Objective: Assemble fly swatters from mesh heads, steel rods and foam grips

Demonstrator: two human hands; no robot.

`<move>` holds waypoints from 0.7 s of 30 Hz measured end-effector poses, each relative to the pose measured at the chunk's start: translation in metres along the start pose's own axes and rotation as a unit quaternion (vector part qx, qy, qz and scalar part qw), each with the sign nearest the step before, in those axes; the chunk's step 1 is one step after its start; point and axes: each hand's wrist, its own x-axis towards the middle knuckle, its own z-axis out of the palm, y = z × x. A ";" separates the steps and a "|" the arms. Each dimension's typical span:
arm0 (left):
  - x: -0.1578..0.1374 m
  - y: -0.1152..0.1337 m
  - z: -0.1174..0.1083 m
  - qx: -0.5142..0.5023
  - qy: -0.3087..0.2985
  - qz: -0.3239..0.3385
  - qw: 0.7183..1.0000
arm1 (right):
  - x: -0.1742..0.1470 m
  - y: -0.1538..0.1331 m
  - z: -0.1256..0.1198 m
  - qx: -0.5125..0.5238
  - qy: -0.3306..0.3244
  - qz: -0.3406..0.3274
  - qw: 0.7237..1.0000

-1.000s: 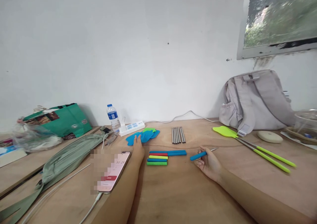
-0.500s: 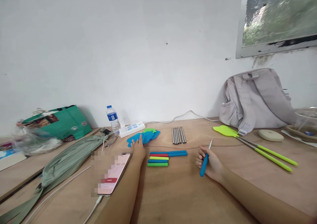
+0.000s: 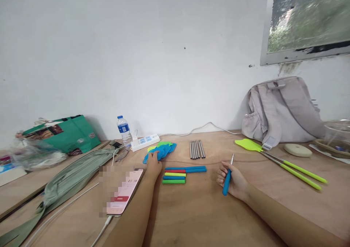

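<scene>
My left hand (image 3: 154,164) reaches to a pile of fly swatter heads, its fingers closed on the near edge of a blue fly swatter head (image 3: 157,153). Green (image 3: 164,144) and yellow ones show behind the blue. My right hand (image 3: 231,181) is wrapped round a blue handle (image 3: 226,183) with a short metal rod (image 3: 232,159) sticking up from it. Between the hands lie loose blue, red, yellow and green handles (image 3: 175,174), and farther back a row of several metal rods (image 3: 197,149). Two yellow-green fly swatters (image 3: 295,172) with rods and handles lie to the right.
A phone (image 3: 127,192) on a cable lies by my left forearm. Behind the pile stand a power strip (image 3: 144,142) and a water bottle (image 3: 124,130). A grey-green bag (image 3: 73,172) and green bag (image 3: 71,134) are left; a backpack (image 3: 284,110) and pale rounded case (image 3: 298,150) are right.
My left fingers have curled in on the blue head, which has shifted slightly right, and a bit of yellow now shows behind it. My right hand still holds the blue handle.
</scene>
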 end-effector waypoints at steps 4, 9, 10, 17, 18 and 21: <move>-0.002 0.003 -0.003 -0.043 0.025 0.014 0.999 | 0.002 -0.001 -0.003 -0.013 -0.012 0.001 1.000; -0.007 0.009 -0.011 -0.110 0.091 0.030 0.989 | 0.002 -0.002 -0.003 0.012 -0.010 0.021 1.000; -0.010 0.010 -0.013 -0.123 0.111 0.032 0.986 | 0.002 -0.002 -0.003 0.013 -0.013 0.023 1.000; -0.031 0.019 -0.028 -0.187 0.206 0.063 0.958 | 0.001 -0.003 -0.003 -0.010 -0.038 0.024 0.999; -0.033 0.023 -0.030 -0.197 0.210 0.073 0.955 | 0.001 -0.003 -0.003 -0.012 -0.041 0.025 0.999; -0.039 0.041 -0.038 -0.282 0.228 0.064 0.930 | 0.001 -0.003 -0.004 -0.021 -0.049 0.028 0.998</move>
